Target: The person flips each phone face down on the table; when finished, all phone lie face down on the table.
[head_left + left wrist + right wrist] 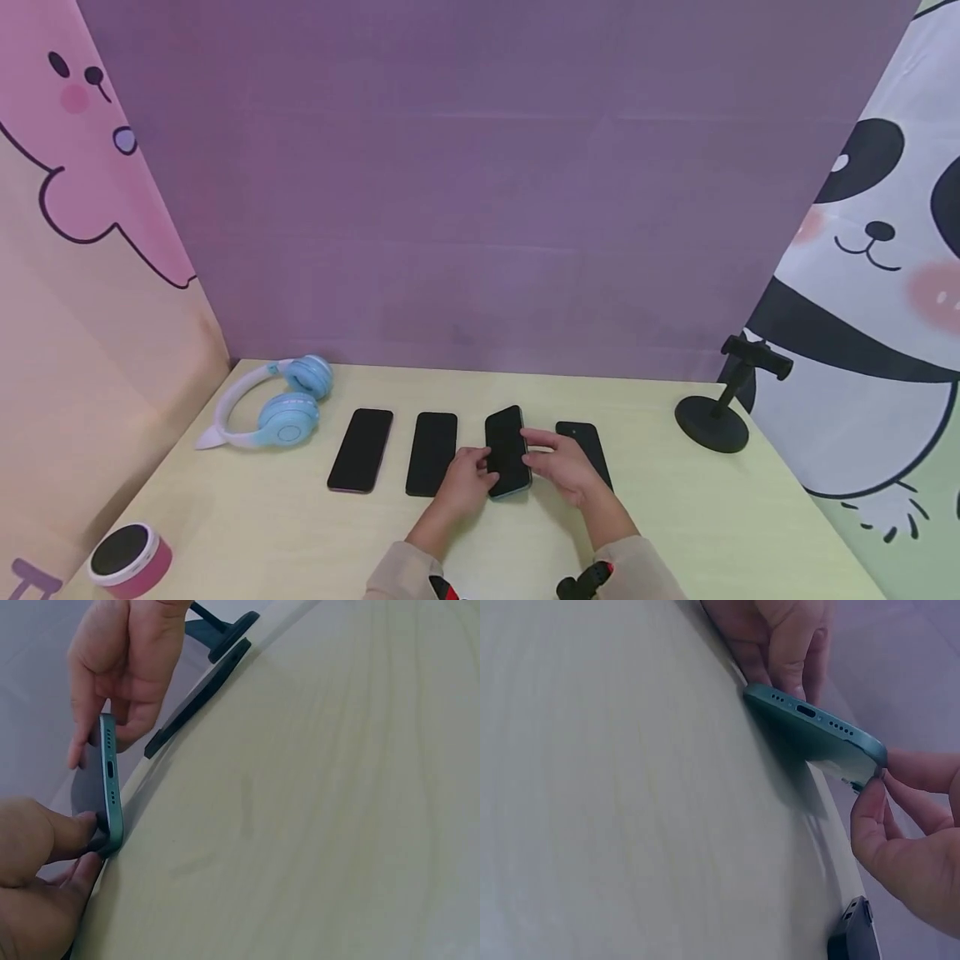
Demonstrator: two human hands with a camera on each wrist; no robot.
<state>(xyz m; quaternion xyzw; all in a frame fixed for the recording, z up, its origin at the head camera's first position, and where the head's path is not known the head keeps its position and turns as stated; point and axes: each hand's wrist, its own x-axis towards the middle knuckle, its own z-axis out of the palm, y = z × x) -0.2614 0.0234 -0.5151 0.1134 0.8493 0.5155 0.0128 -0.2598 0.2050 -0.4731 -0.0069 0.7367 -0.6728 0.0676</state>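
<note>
Both hands hold a green-edged smartphone (506,450), its dark screen facing up. My left hand (465,483) pinches its lower left corner between thumb and fingers, while the fingers and thumb of my right hand (570,471) pinch its right edge. In the right wrist view the phone's green frame (817,724) shows a charging port, and that right side is tilted up off the table. A dark phone (430,454) lies just left of my left hand. Another phone (585,442) lies beyond the right hand, which partly hides it.
One more dark phone (360,450) lies further left on the pale wooden table (270,533). Blue and white headphones (288,417) rest at the back left. A pink round speaker-like object (138,571) stands front left. At the back right is a black stand (712,422).
</note>
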